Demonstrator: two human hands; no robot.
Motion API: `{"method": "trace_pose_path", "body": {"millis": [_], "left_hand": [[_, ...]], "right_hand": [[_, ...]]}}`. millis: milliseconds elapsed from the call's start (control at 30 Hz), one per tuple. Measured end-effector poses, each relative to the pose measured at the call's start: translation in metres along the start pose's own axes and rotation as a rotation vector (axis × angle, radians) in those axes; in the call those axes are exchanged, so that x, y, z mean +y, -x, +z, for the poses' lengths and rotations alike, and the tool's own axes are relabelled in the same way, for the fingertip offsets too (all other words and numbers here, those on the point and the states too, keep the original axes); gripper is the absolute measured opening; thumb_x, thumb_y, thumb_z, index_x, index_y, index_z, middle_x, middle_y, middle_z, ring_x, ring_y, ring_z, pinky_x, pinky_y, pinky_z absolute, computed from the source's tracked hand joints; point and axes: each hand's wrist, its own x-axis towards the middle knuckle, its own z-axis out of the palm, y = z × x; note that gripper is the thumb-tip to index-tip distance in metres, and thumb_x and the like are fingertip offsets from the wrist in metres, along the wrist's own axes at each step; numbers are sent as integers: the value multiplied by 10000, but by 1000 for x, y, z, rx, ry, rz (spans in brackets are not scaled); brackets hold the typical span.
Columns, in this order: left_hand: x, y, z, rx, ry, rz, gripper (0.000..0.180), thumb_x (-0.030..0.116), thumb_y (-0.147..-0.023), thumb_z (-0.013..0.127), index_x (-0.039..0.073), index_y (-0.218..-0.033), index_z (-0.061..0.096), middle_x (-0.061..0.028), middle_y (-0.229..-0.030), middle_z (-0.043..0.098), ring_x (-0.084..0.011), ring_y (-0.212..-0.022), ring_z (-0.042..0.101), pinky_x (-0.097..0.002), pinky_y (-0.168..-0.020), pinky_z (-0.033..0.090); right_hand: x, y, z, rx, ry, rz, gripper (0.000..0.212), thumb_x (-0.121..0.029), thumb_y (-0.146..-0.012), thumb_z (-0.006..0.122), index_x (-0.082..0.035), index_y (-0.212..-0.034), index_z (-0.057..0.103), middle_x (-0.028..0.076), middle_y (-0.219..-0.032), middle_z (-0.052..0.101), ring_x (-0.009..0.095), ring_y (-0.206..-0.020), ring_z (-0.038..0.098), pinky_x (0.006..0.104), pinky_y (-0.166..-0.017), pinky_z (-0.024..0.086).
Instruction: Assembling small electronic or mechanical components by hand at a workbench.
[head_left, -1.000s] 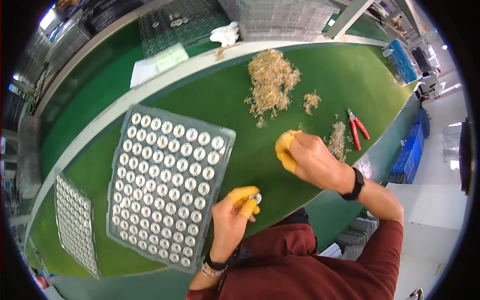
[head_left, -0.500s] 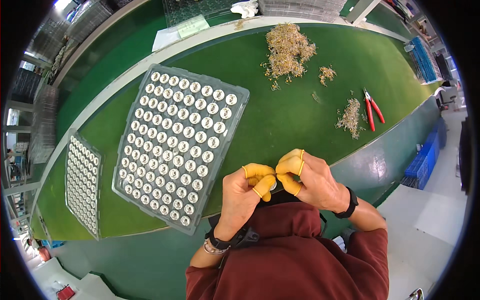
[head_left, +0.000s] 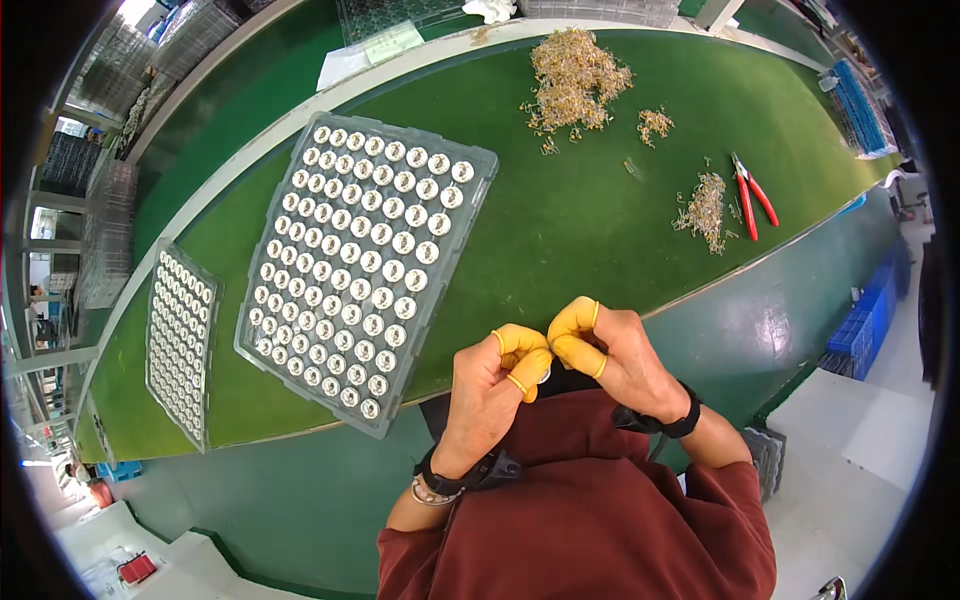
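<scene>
Yellow finger cots cover the thumbs and fingertips of both my hands, which meet at the near edge of the green table. Pinched in my left hand (head_left: 485, 390) is a small round silver-white part (head_left: 545, 376), mostly hidden by the fingers. My right hand (head_left: 625, 365) is closed in a pinch right beside it; whatever lies between those fingertips is hidden. To the left, a clear plastic tray (head_left: 484, 166) carries rows of similar round parts with small metal pieces at their centres.
A second filled tray (head_left: 208, 350) lies farther left. Toward the back are a big heap of small yellowish metal pieces (head_left: 575, 80) and a smaller pile (head_left: 655, 124). Another pile (head_left: 705, 212) lies at right beside red-handled cutters (head_left: 752, 200). Blue crates (head_left: 862, 325) stand beyond the table.
The view has shifted slightly, so the trays appear moved a little. My hands stay together at the table edge, and my right fingertips have drawn slightly apart from the round part.
</scene>
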Motion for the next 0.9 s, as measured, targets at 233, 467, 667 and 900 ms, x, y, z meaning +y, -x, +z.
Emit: {"method": "trace_pose_path", "body": {"millis": [233, 467, 667, 900], "left_hand": [[1, 5, 0, -84, 25, -27, 84, 53, -917, 569, -14, -956, 601, 3, -713, 560, -39, -570, 473, -191, -504, 384], [-3, 10, 2, -71, 180, -67, 99, 64, -922, 572, -18, -968, 603, -14, -736, 571, -60, -566, 499, -192, -503, 393], [-4, 11, 3, -9, 287, -68, 158, 95, -908, 614, -33, -1000, 612, -50, -770, 609, -79, -557, 530, -180, -471, 385], [-4, 6, 10, -3, 323, -44, 140, 101, -892, 620, -10, -977, 613, -55, -743, 628, -77, -512, 565, -156, -368, 295]], "right_hand": [[-3, 4, -9, -202, -458, 255, 112, -108, -925, 515, -4, -947, 551, 24, -745, 574, 76, -625, 528, 233, -571, 453], [-3, 12, -1, -45, -510, 213, 105, -86, -941, 482, 2, -945, 539, 17, -734, 550, 75, -639, 522, 234, -585, 459], [-6, 12, -4, 2, -424, 137, 98, -101, -951, 519, -9, -946, 551, 22, -746, 564, 74, -655, 533, 232, -590, 463], [-1, 10, -1, 7, -173, 70, 75, -73, -909, 581, -9, -943, 563, 51, -769, 597, 116, -645, 564, 258, -606, 476]]}}
